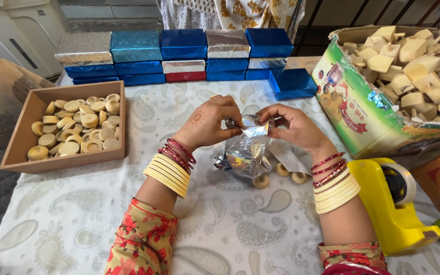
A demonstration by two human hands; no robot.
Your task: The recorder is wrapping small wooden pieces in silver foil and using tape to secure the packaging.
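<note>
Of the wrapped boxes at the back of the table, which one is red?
The red box, at the bottom of the middle stack, under a silver box. All the other wrapped boxes are blue or silver.

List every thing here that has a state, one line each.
left hand: pinching the silver foil.
right hand: gripping the foil's other end.
silver foil: crumpled, half wrapped.
wooden tray: full of round pieces.
cardboard box: open, heaped with blocks.
wrapped boxes: stacked, closed.
</note>
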